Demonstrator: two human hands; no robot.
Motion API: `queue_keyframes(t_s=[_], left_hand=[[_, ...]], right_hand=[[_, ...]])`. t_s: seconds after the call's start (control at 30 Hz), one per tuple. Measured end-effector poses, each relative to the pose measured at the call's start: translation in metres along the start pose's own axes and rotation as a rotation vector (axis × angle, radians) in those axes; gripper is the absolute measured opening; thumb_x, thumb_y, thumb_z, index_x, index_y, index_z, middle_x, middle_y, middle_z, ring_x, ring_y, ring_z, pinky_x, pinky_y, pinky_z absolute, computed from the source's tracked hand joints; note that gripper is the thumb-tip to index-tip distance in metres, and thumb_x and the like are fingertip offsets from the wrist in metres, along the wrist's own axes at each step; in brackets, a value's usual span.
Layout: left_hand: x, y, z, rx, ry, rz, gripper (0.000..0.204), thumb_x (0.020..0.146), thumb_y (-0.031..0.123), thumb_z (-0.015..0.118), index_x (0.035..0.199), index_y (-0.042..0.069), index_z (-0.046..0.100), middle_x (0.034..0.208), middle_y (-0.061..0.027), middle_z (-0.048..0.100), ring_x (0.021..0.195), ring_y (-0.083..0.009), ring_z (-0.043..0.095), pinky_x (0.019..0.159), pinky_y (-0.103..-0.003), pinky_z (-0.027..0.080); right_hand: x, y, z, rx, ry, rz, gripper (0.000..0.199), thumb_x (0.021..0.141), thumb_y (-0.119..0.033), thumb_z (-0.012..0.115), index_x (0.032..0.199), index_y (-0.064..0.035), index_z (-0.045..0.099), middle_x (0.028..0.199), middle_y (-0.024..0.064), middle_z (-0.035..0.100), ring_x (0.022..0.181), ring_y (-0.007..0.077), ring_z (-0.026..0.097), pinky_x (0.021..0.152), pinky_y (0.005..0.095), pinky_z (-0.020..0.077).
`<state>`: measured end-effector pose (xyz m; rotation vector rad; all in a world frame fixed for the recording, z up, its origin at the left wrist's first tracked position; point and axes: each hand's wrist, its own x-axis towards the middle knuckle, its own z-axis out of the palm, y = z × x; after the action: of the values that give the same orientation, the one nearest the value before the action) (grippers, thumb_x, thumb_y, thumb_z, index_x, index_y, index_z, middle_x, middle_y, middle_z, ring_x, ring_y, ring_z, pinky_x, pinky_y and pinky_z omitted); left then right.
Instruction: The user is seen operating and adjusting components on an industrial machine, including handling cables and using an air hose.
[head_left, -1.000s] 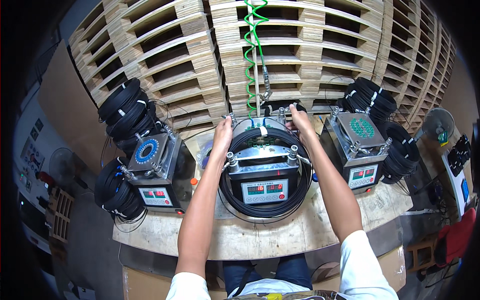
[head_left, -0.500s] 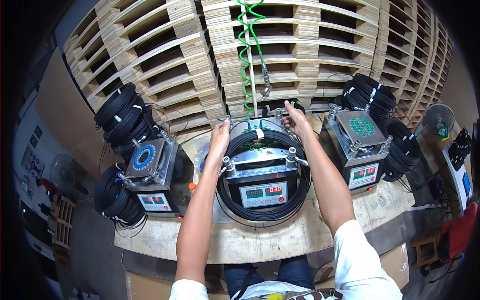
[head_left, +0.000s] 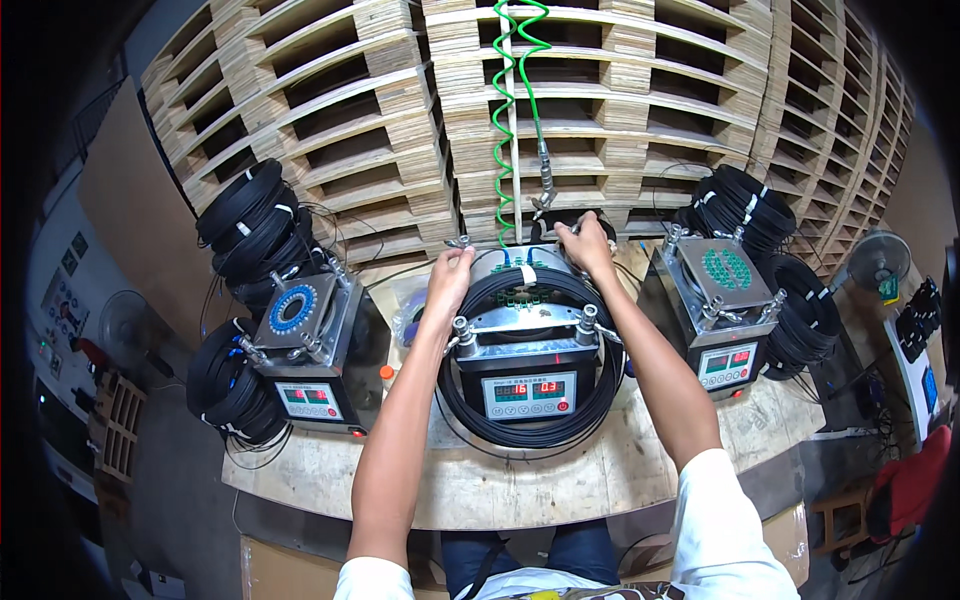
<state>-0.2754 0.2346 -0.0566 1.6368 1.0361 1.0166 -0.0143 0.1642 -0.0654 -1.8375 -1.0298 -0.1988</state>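
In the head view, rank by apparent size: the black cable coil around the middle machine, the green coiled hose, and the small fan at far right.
1. black cable coil
2. green coiled hose, long but thin
3. small fan, smallest, though farther off

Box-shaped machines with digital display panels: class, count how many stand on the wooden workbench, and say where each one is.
3. The left machine stands at the bench's left end, the middle machine sits between the left hand and right hand, and the right machine stands at the right end. None seems hidden.

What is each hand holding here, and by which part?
Left hand and right hand both grip the far top corners of the middle machine; exact parts unclear.
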Motion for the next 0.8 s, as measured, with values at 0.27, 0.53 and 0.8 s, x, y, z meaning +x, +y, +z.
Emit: queue_keyframes(t_s=[0.27, 0.53, 0.8], left_hand=[[-0.005, 0.003, -0.021, 0.009, 0.021, -0.045, 0.069, 0.090, 0.049, 0.067, 0.129, -0.006, 0.056, 0.123, -0.0268, 0.064, 0.119, -0.0301, 0.060, 0.101, -0.035, 0.042], [-0.002, -0.001, -0.010, -0.151, 0.041, -0.084, 0.066, 0.090, 0.045, 0.069, 0.129, -0.006, 0.056, 0.118, -0.0219, 0.065, 0.111, -0.0287, 0.061, 0.101, -0.034, 0.043], [0.041, -0.010, -0.021, -0.270, -0.067, -0.463, 0.034, 0.099, 0.046, 0.057, 0.113, 0.015, 0.064, 0.090, 0.0032, 0.060, 0.063, -0.0107, 0.034, 0.054, -0.029, 0.029]], right_hand=[[-0.010, -0.053, -0.002, -0.212, -0.329, 0.024, 0.045, 0.087, -0.039, 0.063, 0.116, -0.0049, 0.069, 0.108, 0.0247, 0.070, 0.101, 0.0438, 0.067, 0.090, 0.0511, 0.0518], [0.028, -0.013, 0.012, 0.227, -0.680, 0.070, 0.033, 0.090, -0.025, 0.055, 0.103, -0.0038, 0.077, 0.088, 0.0087, 0.076, 0.077, 0.0178, 0.067, 0.077, 0.0311, 0.0525], [-0.008, -0.003, -0.026, 0.266, -0.424, -0.351, 0.049, 0.096, -0.025, 0.060, 0.141, -0.0064, 0.052, 0.121, 0.0209, 0.067, 0.106, 0.0289, 0.066, 0.095, 0.0374, 0.0495]])
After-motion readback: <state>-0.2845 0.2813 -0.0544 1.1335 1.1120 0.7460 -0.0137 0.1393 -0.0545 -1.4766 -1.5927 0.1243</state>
